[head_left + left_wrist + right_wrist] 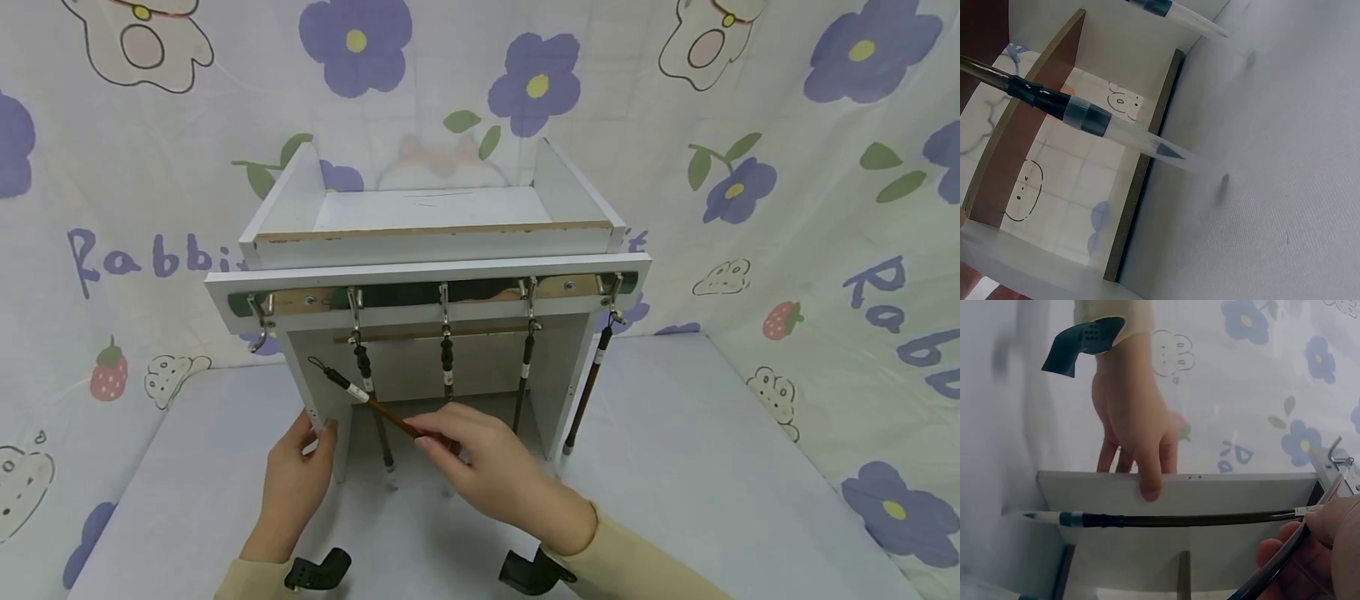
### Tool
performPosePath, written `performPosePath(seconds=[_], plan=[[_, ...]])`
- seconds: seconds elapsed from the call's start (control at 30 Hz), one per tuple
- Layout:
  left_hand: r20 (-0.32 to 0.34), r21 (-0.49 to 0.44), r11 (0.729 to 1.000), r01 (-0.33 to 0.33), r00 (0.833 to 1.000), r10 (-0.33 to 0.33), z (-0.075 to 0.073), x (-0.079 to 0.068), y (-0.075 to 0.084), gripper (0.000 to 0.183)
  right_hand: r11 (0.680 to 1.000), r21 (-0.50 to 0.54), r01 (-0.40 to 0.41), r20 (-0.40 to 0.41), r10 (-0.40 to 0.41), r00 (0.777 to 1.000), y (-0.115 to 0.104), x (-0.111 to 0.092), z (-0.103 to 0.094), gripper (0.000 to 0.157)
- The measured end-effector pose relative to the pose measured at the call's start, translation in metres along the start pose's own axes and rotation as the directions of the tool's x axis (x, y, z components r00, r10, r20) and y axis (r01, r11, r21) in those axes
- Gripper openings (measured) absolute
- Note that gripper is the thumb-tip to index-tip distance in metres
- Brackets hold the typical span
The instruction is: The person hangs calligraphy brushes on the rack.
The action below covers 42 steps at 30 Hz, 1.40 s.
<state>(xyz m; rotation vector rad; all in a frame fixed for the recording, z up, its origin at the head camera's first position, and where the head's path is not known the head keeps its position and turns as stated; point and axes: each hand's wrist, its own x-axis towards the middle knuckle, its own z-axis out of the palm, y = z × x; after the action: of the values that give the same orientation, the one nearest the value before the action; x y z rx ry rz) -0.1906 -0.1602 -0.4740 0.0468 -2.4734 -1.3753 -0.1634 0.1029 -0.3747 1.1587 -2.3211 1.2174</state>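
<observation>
My right hand (487,462) pinches the brown handle of a calligraphy brush (393,419) between thumb and fingers. The brush slants up to the left, its cord loop just below the leftmost hook (259,321). With thumb on one face and fingers on the other, my left hand (296,475) grips the left side panel (318,400) of a white wooden stand. Several more brushes hang by loops from the other hooks; one hanging brush (1210,520) crosses behind the held one. Its tip is in a clear cap (1141,137). The held brush's lower end is hidden by my right hand.
A metal hook rail (480,290) runs along the stand's front edge. Above it sits an open-fronted white tray (435,243). The stand rests on a white-covered table (712,467), with a patterned curtain (630,167) behind and at the sides.
</observation>
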Motion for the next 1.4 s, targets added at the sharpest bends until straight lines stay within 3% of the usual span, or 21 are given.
performPosePath(seconds=[0.6,0.97,1.2,1.4], plan=[[0.016,0.015,0.999,0.039,0.999,-0.040,-0.002,-0.001,0.006,0.055,0.988,0.144,-0.060,0.092,0.047,0.995,-0.013,0.027,0.017,0.025],[-0.001,0.003,1.000,0.017,1.000,-0.017,-0.002,-0.001,0.004,0.049,0.971,0.212,-0.113,0.126,0.088,0.988,-0.016,0.035,0.022,0.023],[-0.003,0.007,1.000,0.022,1.000,-0.022,-0.003,-0.001,0.006,0.037,0.967,0.231,-0.108,0.161,0.072,0.984,-0.020,0.037,0.023,0.023],[-0.007,0.006,1.000,0.015,1.000,-0.015,-0.002,0.000,0.005,0.047,0.958,0.247,-0.147,0.181,0.103,0.978,-0.021,0.039,0.021,0.024]])
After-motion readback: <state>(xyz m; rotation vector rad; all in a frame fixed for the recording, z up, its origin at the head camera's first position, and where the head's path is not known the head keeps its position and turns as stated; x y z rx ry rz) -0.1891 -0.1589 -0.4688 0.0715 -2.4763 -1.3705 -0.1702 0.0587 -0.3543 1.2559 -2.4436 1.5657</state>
